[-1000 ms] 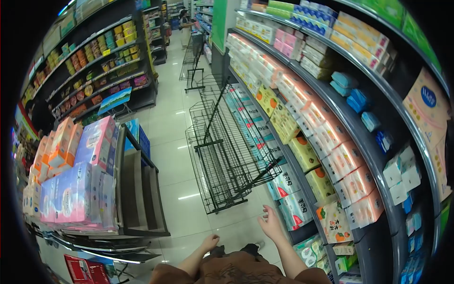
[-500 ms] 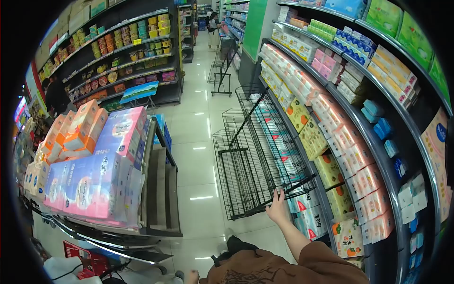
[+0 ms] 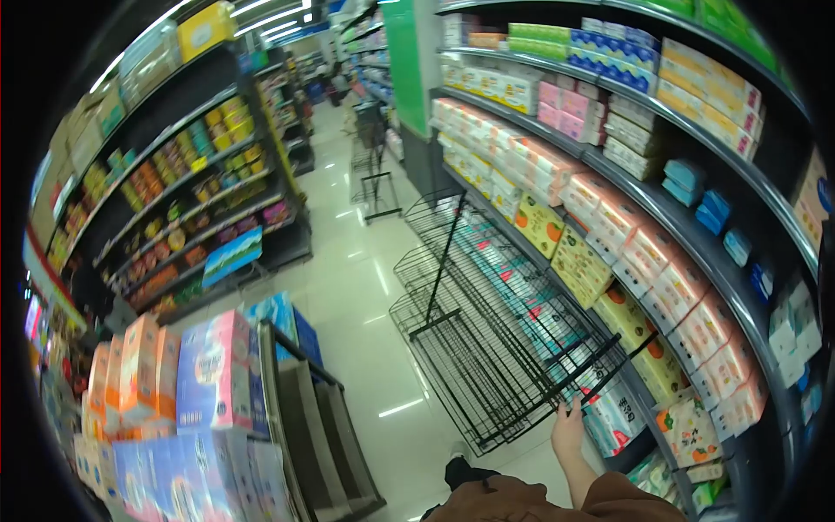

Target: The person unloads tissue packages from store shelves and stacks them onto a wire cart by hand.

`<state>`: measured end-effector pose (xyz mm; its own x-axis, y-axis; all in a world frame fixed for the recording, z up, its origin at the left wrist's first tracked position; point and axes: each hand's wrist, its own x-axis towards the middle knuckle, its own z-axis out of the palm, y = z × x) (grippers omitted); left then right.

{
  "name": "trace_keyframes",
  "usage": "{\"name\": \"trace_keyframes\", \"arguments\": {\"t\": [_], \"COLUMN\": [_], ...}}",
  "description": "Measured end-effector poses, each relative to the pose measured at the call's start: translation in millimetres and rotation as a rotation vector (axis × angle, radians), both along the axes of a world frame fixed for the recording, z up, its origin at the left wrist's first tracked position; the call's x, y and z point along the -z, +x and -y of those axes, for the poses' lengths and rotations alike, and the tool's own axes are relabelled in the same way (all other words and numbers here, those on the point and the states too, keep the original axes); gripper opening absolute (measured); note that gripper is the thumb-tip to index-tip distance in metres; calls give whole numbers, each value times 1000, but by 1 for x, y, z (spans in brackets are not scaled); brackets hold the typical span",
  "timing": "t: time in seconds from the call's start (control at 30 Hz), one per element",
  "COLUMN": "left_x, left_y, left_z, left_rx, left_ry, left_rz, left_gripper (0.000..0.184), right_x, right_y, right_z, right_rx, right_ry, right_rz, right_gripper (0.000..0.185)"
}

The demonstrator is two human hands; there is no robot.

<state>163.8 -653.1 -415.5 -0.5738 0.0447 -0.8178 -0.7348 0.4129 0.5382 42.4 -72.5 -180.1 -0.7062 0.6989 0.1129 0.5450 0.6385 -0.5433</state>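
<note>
The step in hand seems to be handling the black wire rack (image 3: 504,357), which stands in the aisle, in the middle of the scene, close along the right-hand shelves (image 3: 696,300). The right hand (image 3: 570,428) is at the near right corner of this rack. Its fingers are bent a little and appear to touch the frame, but one cannot tell whether they close around the wire. The left hand is out of view, so its grip cannot be told. To move the rack would call for a firm hold on this near end.
</note>
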Motion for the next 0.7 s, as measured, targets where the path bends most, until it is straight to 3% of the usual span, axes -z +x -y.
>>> {"name": "trace_keyframes", "arguments": {"t": [0.07, 0.13, 0.23, 0.27, 0.37, 0.53, 0.63, 0.7], "left_x": [-11, -22, -36, -82, -103, -72, -83, -90], "left_y": [-83, -158, -273, -300, -355, -415, -438, -463], "left_z": [0, -11, -45, -76, -116, -162, -169, -171], "left_rx": [155, 323, 293, 255, 181, 554, 803, 766], "left_ry": [-180, -354, -355, -386, -199, -96, -114, -79], "left_rz": [-44, -94, -192, -149, -183, -287, -393, -361], "left_gripper": [38, 39, 37, 35, 35, 31, 33, 31], "right_x": [-7, -11, -27, -21, -28, -32, -89, -95], "right_y": [9, 9, -2, -4, 5, -14, -55, -85], "right_z": [-19, -32, -49, -56, -48, -42, 1, 27], "right_rx": [-140, -105, -47, -36, -9, 122, 352, 308], "right_ry": [307, 304, 265, 275, 238, 95, 360, 295], "right_rz": [226, 196, 192, 176, 208, 249, 567, 418], "right_gripper": [41, 47, 49, 50, 52, 57, 66, 70]}}
